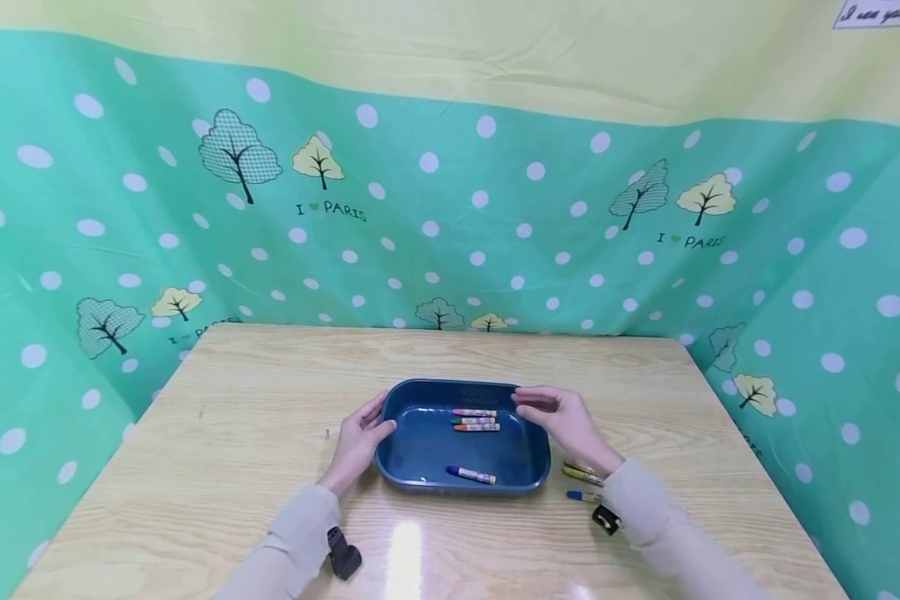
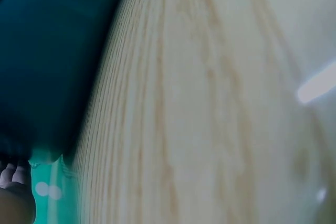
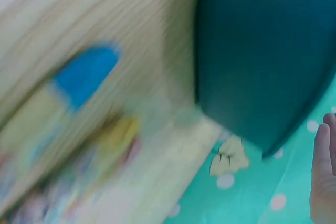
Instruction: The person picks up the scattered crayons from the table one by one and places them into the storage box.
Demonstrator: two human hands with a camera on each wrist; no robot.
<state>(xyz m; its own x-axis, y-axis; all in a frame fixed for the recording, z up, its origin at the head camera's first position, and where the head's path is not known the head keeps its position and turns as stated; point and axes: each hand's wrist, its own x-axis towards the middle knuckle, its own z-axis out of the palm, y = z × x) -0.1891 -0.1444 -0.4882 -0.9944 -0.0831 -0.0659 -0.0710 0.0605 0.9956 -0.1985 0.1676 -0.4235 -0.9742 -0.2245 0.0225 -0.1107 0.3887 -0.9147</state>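
Observation:
A dark blue rectangular tray (image 1: pixel 420 454) with rounded corners lies on the table. My left hand (image 1: pixel 358 442) holds its left side, thumb at the rim and fingers along the outer wall. In the left wrist view only part of that hand (image 2: pixel 16 190) shows, beside the tray's dark wall. Over the tray's upper right corner is my right hand (image 1: pixel 566 421), fingers extended with nothing between them. Inside the tray a pink crayon (image 1: pixel 474 412), a green crayon (image 1: pixel 473 421) and an orange crayon (image 1: pixel 477 427) lie side by side. Nearer the front rim is a purple-blue crayon (image 1: pixel 471 475).
Right of the tray, partly under my right forearm, lie yellow crayons (image 1: pixel 581 474) and a blue crayon (image 1: pixel 582 496). The blue tip (image 3: pixel 86 77) looms blurred in the right wrist view. A patterned green curtain (image 1: pixel 480 225) surrounds the wooden table (image 1: pixel 270 383).

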